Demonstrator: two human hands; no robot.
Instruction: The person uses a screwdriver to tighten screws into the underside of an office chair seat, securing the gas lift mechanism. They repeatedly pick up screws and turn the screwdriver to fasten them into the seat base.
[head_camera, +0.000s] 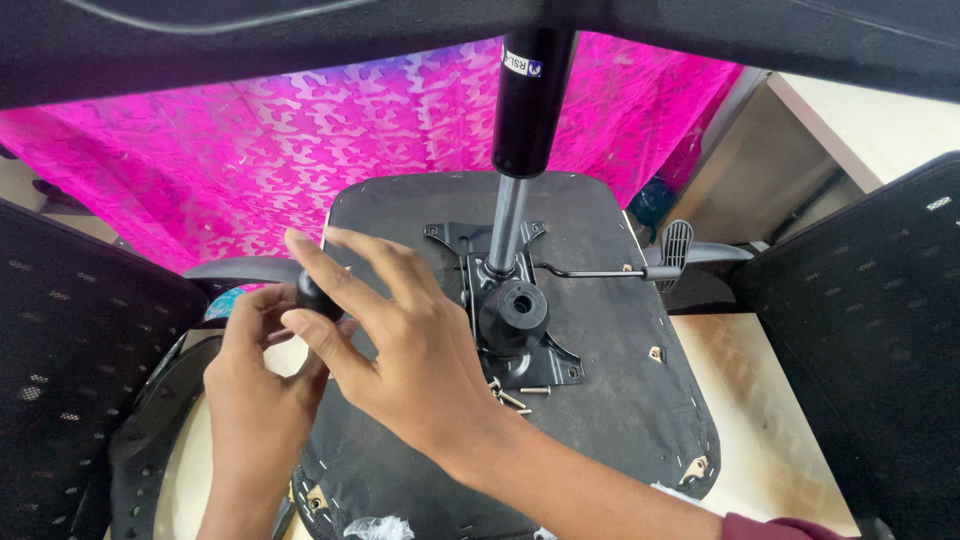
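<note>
An upturned black chair seat lies in front of me, underside up. A metal mechanism plate is bolted to its middle, with a black and chrome gas cylinder rising from it. Both hands meet at the seat's left edge. My left hand and my right hand pinch a small black knob between their fingertips, right beside a dark armrest. My right forearm crosses the seat. Several loose screws lie by the plate.
A black lever with a grey paddle handle sticks out to the right. Black mesh chair parts flank both sides. A pink patterned cloth hangs behind. A light wooden surface shows under the seat.
</note>
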